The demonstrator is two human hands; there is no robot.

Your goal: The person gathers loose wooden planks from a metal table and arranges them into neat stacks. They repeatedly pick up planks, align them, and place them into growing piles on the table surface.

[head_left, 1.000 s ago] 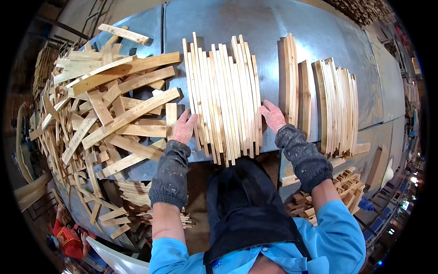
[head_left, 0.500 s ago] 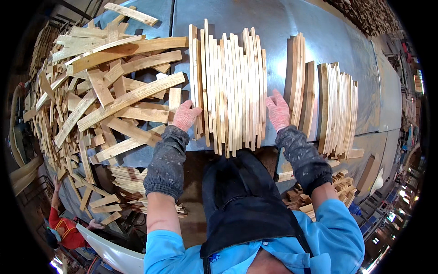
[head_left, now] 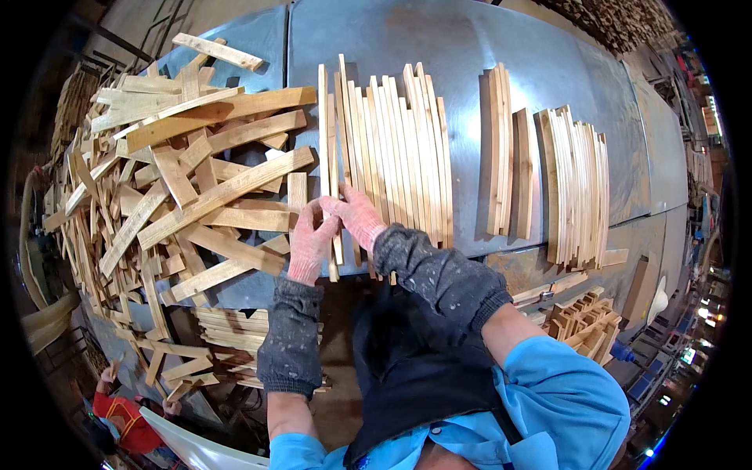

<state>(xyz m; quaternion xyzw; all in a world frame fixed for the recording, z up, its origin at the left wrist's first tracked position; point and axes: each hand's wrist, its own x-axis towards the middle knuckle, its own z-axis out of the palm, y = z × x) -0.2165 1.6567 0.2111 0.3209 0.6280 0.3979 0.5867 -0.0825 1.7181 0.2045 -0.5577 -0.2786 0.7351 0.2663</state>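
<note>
A row of pale wooden slats (head_left: pixel 392 157) stands on edge, side by side, on the metal table in front of me. Both my hands, in pink knit gloves, meet at the row's left end. My left hand (head_left: pixel 309 244) closes around the near part of the leftmost wooden slat (head_left: pixel 323 125), its thumb towards the row. Reaching across from the right, my right hand (head_left: pixel 360 219) has its fingers bent over the neighbouring slat (head_left: pixel 334 149), fingertips close to my left hand. The gloves partly hide the grip. A few slats at this end stand slightly apart from the others.
A jumbled heap of wooden pieces (head_left: pixel 188 180) covers the table's left side. To the right stand two small groups of slats (head_left: pixel 499 149) and a larger bundle (head_left: pixel 580 188). More blocks (head_left: pixel 587 321) lie lower right. A co-worker in red (head_left: pixel 133 415) is at lower left.
My right hand has left the row's right side and crossed to its left end. My left hand has shifted lower, and the leftmost slats have separated slightly from the row.
</note>
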